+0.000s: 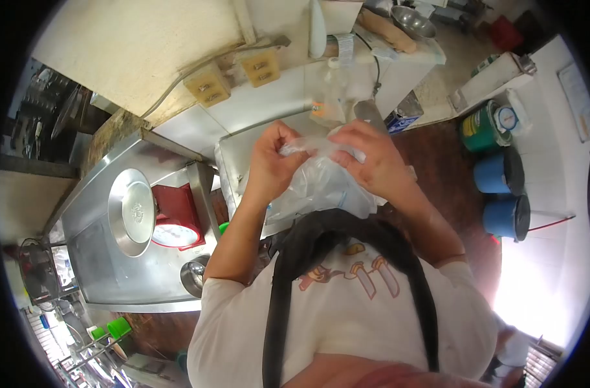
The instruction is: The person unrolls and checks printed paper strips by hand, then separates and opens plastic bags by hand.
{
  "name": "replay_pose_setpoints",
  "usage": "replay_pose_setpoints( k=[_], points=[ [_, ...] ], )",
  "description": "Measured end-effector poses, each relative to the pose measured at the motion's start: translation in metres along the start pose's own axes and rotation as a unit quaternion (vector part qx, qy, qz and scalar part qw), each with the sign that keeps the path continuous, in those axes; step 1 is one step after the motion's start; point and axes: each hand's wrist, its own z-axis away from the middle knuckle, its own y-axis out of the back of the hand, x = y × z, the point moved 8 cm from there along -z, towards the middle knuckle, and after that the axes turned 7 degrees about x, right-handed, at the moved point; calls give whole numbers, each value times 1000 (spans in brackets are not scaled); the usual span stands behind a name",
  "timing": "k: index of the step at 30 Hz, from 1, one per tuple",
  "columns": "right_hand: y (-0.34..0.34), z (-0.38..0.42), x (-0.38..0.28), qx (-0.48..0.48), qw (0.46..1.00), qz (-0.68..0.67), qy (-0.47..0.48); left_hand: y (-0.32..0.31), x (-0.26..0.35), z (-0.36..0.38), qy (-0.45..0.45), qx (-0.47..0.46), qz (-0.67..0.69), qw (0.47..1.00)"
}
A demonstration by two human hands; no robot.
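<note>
A clear plastic bag hangs in front of my chest, its upper edge gathered between my two hands. My left hand is closed, fingers curled, on the left part of this edge. On the other side, my right hand pinches the edge between thumb and fingers. Whatever the bag may contain cannot be made out. Just beyond my hands, a translucent plastic bottle with an orange label stands against the wall.
To the left, a steel table bears a red scale, a round metal pan and a metal bowl. Blue buckets and a green bucket line the right wall. Power outlets are on the wall ahead.
</note>
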Motion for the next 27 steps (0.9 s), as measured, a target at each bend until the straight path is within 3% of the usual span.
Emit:
replay_pose_setpoints(
  k=[1,3,4,6,9,11,12,14,17,19,20,22,23,26,27],
  points=[
    [3,-2,-5,-16,999,8,39,-5,5,1,-20,0,-33,999],
    [13,-4,6,-22,1000,13,-1,-14,20,0,-72,1,-102,992],
    [17,-4,11,-25,999,14,-18,-19,13,0,-19,-51,-74,996],
    [37,-4,25,67,997,-4,-45,-14,-7,6,92,-153,-19,984],
    [57,1,47,134,981,-17,-137,18,-41,9,187,-279,134,932],
    [56,6,51,130,976,-26,-170,16,-43,0,126,-178,150,964],
    [48,8,48,117,979,-34,-163,0,-36,-3,75,-100,99,987],
    [24,13,41,110,983,-65,-135,-25,-25,-4,11,-42,12,999],
    [-2,23,40,123,982,-104,-102,-53,-12,-2,2,-73,-9,997],
    [0,25,44,122,981,-89,-119,-63,11,-3,31,-39,92,995],
    [3,30,54,81,978,-84,-172,-67,22,-3,48,-22,142,988],
    [20,37,70,139,935,-207,-252,-71,27,1,90,11,239,967],
    [25,41,81,168,904,-266,-290,-67,26,-2,70,5,169,983],
    [26,57,114,267,702,-554,-359,-58,2,-9,85,-14,188,978],
    [22,64,123,237,673,-602,-358,-57,-15,-10,108,-26,220,969]
  ],
)
